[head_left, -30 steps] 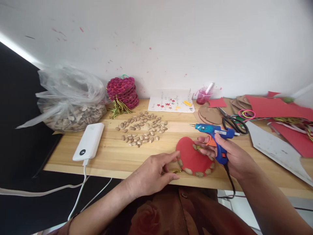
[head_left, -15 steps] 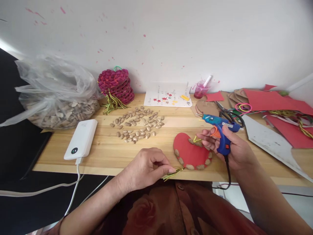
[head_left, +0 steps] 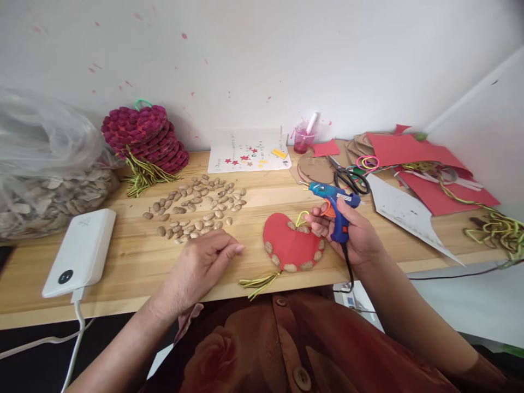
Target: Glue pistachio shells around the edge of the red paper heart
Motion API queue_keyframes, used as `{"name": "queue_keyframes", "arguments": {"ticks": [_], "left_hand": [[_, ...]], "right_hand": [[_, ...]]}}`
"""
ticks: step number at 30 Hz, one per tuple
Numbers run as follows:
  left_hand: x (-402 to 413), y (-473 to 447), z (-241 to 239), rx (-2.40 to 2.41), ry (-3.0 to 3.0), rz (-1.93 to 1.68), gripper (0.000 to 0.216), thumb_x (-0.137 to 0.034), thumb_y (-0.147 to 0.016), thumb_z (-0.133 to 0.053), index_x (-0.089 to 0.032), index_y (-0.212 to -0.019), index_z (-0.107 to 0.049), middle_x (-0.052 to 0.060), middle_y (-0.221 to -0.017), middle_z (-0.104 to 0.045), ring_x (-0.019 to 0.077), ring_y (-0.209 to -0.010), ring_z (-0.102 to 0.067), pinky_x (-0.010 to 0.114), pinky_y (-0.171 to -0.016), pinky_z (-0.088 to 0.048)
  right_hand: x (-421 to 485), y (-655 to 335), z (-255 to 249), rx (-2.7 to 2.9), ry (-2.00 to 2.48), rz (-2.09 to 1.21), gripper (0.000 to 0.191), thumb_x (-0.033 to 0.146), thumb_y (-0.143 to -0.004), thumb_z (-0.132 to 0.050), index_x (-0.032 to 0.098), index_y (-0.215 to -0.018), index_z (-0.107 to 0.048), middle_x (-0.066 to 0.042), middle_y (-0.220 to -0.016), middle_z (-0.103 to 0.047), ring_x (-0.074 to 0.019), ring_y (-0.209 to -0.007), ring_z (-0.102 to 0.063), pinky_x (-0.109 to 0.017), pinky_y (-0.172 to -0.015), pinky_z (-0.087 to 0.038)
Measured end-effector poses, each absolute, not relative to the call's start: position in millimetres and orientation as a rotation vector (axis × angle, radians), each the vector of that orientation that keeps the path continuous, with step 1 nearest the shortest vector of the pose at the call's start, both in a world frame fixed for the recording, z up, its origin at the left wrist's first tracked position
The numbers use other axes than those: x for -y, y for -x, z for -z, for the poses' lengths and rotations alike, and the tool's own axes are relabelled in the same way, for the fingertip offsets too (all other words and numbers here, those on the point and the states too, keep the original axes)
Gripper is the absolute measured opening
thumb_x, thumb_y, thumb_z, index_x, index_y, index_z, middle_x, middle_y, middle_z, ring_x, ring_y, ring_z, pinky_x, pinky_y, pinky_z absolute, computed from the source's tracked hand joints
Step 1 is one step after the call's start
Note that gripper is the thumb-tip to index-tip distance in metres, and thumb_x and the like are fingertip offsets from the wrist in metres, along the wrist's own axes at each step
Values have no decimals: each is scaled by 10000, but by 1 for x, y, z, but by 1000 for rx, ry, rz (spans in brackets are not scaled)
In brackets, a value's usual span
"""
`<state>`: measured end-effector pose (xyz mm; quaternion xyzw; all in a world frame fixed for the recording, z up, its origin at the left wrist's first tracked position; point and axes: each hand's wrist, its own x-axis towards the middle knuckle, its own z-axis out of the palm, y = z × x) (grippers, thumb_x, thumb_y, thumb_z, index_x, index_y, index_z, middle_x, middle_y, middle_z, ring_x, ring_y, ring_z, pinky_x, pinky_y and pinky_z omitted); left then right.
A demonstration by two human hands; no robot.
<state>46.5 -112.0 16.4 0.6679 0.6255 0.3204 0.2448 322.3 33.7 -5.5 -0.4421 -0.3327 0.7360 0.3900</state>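
A red heart cut-out [head_left: 290,243] lies near the front edge of the wooden table [head_left: 131,262], with nut shells glued along its lower rim and a yellow loop at its top. A yellow-green tassel [head_left: 258,283] trails from its lower tip. My right hand [head_left: 352,233] grips a blue glue gun [head_left: 335,204], nozzle pointing left, fingertips touching the heart's right edge. My left hand [head_left: 201,263] rests on the table left of the heart, fingers loosely curled and holding nothing, just below a scatter of loose nut shells [head_left: 196,207].
A white power bank [head_left: 79,252] with its cable lies front left. A plastic bag of shells [head_left: 45,169] and a stack of magenta shell hearts [head_left: 144,136] stand at the back left. Scissors [head_left: 347,177], red paper [head_left: 413,153], cardboard and cords crowd the right.
My left hand let go of the tassel and moved left and up toward the loose shells. The view swung to the right. The right hand kept the glue gun at the heart.
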Motion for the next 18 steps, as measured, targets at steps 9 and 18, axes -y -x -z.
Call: {"name": "queue_keyframes", "arguments": {"ticks": [9,18], "left_hand": [[106,-10,-17,-2054,-1744,-953,245,-381,-971,-596,-221,-1006,-778,29,-946,-786,190,-831,-702,291,-788,-517],[110,21,-26,-2348,-1770,-862,410,-479,-947,-584,-208,-647,-654,11,-658,-673,178,-674,-609,302,-668,-431]], "right_hand": [[-32,-322,4,801,1116,-1877,325,506,-944,-640,220,-818,-729,-75,-846,-771,-239,-849,-800,-300,-765,-669],[-35,-318,-4,659,1171,-1849,467,282,-1051,-381,142,-780,-734,-117,-757,-745,-215,-683,-791,-275,-640,-675]]}}
